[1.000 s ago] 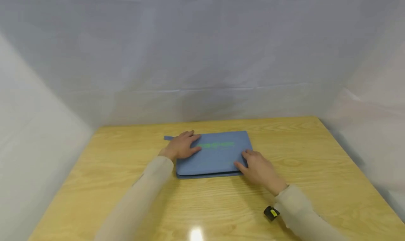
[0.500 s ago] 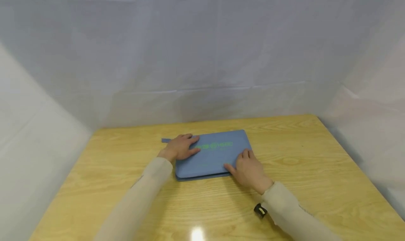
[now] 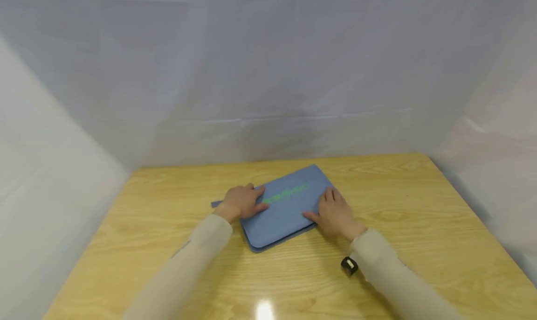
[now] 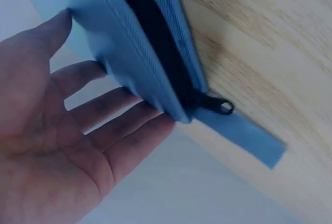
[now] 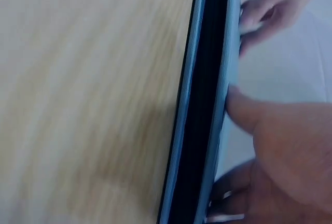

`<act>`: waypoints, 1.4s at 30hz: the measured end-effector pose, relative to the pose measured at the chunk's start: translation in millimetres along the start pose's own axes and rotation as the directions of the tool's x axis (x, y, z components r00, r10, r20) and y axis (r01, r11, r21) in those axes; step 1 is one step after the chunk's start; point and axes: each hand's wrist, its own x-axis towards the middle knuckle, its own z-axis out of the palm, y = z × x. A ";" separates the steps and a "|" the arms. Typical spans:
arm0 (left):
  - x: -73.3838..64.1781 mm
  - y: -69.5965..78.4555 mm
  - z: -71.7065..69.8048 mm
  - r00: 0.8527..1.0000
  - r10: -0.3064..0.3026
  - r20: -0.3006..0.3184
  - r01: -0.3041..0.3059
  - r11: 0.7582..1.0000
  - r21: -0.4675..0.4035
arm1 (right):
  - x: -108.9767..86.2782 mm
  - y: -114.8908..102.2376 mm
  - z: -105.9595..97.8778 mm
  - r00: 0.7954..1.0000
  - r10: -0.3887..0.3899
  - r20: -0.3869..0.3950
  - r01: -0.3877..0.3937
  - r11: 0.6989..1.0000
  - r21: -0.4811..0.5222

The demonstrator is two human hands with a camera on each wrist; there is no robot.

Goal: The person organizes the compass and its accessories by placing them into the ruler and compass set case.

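A blue zip pouch (image 3: 285, 208) with green print lies turned at an angle on the wooden table. On its left end rests my left hand (image 3: 242, 202), fingers spread over the top cover. In the left wrist view the fingertips (image 4: 93, 71) touch the cover near a black zipper pull (image 4: 215, 103) and a blue fabric tab (image 4: 249, 136). My right hand (image 3: 335, 216) lies over the near right corner, thumb apart from the fingers. From the right wrist, the thumb (image 5: 244, 107) presses the cover beside the dark zipper edge (image 5: 199, 110); its fingertips are partly hidden.
The wooden table (image 3: 168, 184) extends around the pouch on every side. Pale sheeting (image 3: 268, 77) hangs behind it and along both sides. A small black device (image 3: 349, 266) is at the right wrist, close above the tabletop.
The pouch has turned anticlockwise, its far right corner swinging away and its near left corner coming closer. My right hand has shifted left and slightly forward on it; the left stays on top.
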 end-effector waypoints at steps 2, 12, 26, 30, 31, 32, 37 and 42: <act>-2.7 2.1 -1.8 1.000 -0.005 0.000 0.005 1.000 0.014 | 4.0 7.7 -0.8 0.998 -0.037 0.043 0.035 0.999 0.039; -15.6 13.1 -3.8 1.000 0.023 -0.007 -0.023 0.999 0.038 | 18.1 16.3 -1.5 0.994 0.020 0.110 -0.037 0.987 0.157; -31.6 19.1 1.6 0.995 0.090 -0.047 -0.089 0.996 0.021 | 34.9 29.6 -7.9 0.971 -0.061 0.233 -0.015 0.950 0.311; -37.7 32.3 6.8 0.996 0.072 -0.056 -0.070 0.997 0.027 | 38.4 33.1 -7.3 0.965 -0.051 0.257 -0.033 0.949 0.313; -38.8 36.1 8.5 0.996 0.066 -0.066 -0.064 0.998 0.029 | 39.1 33.3 -7.5 0.966 -0.046 0.256 -0.035 0.952 0.304; -40.2 39.8 9.7 0.995 0.060 -0.077 -0.058 0.998 0.028 | 40.0 33.5 -7.8 0.965 -0.040 0.257 -0.039 0.955 0.295; -46.4 54.0 16.0 0.990 0.029 -0.135 -0.025 0.999 0.029 | 44.3 36.0 -7.5 0.966 -0.049 0.255 -0.028 0.956 0.291; -53.1 66.5 21.3 0.981 0.012 -0.193 -0.004 0.999 0.041 | 48.9 40.1 -8.0 0.956 -0.065 0.286 -0.034 0.944 0.328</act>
